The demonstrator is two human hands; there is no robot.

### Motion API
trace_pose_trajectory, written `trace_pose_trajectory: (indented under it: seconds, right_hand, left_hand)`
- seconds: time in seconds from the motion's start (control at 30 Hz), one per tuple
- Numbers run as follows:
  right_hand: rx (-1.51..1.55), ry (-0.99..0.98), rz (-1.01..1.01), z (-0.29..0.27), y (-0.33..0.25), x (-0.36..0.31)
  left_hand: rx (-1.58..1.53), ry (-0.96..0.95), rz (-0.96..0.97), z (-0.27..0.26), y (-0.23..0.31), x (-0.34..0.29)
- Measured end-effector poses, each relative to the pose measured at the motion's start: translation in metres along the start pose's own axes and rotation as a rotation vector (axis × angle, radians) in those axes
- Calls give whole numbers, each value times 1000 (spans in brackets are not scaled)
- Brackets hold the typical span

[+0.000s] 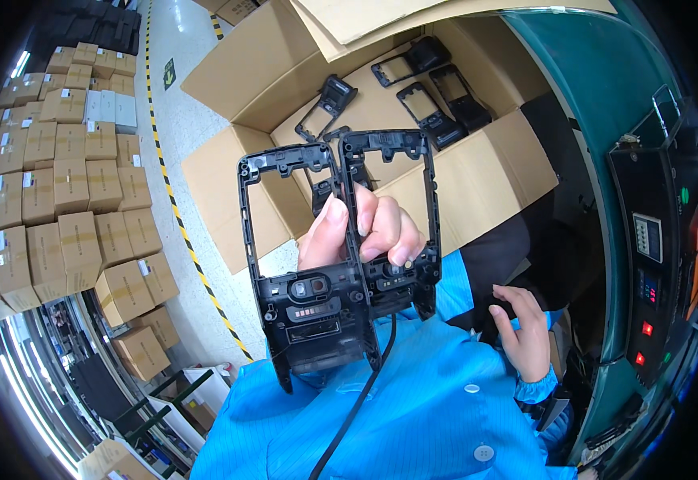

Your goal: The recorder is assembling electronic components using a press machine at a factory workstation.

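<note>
My left hand (361, 228) is raised in front of my chest, its thumb and fingers closed on two black plastic device housings. The left housing (310, 334) and the right housing (395, 298) stand upright side by side. Each has a large rectangular opening in its upper part and small slots below, and their adjoining side rails meet in my grip. Lower right, my right hand (525, 332) rests by my dark-clothed lap, fingers apart, holding nothing. Beyond the held pieces, an open cardboard box (489, 180) contains several similar black housings (430, 116).
Left of a yellow-and-black floor line (174, 200), brown cartons (69, 188) are stacked high. A green surface (597, 88) borders the right, beside a black control box (645, 240) with lit red indicators. A black cable (357, 408) runs down over my blue smock.
</note>
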State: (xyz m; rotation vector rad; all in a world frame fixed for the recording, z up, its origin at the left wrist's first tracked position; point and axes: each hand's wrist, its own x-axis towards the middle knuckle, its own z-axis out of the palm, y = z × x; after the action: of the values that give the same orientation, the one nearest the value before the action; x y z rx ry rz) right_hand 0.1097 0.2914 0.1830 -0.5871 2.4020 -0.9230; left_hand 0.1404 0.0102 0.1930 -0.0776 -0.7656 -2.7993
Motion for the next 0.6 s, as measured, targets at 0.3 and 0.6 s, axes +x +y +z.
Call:
trace_pose_trajectory:
  seconds: [0.3, 0.6]
  right_hand:
    - [31, 13, -35, 1, 12, 1]
    - [15, 40, 50, -9, 25, -2]
  left_hand:
    - [812, 527, -217, -141, 37, 30]
    - [2381, 323, -815, -315, -70, 139]
